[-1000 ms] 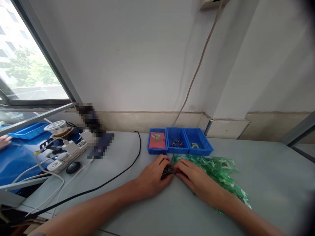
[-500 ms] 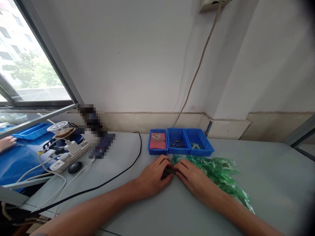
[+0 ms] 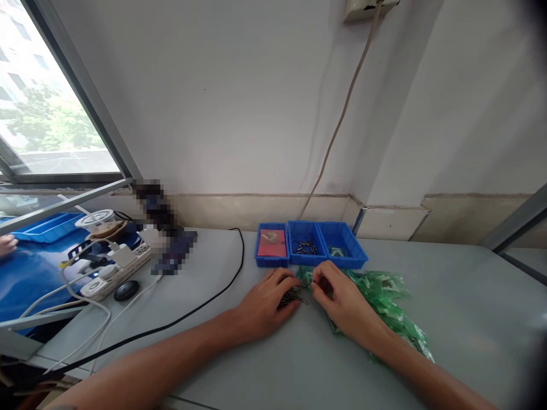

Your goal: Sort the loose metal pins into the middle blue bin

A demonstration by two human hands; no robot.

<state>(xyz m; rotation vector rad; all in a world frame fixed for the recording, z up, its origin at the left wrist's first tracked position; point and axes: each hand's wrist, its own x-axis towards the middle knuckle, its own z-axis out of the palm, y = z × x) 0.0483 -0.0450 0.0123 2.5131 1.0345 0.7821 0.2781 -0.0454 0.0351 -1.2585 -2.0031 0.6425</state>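
Palm down on the grey tabletop, my left hand (image 3: 262, 304) curls round a pile of small dark metal screws (image 3: 291, 296); one pokes out past its fingertips. My right hand (image 3: 344, 304) is just to the right, its thumb and fingers drawn together in a pinch. Whatever it holds is too small to make out. Under and beyond my right hand lie green plastic bags (image 3: 391, 310) with small parts inside. Behind the hands, a blue bin (image 3: 308, 263) contains similar dark metal pieces.
Left of that bin stands a blue bin (image 3: 272, 263) with a pink sheet and a clear packet; another blue bin (image 3: 350, 263) is on the right. A black cable (image 3: 188, 315) crosses the table. Further left are a power strip (image 3: 100, 287) and another person's hand (image 3: 7, 245).
My right hand has lifted slightly away from the pile and closed to a pinch. My left hand stays round the screws. The view has shifted a little.
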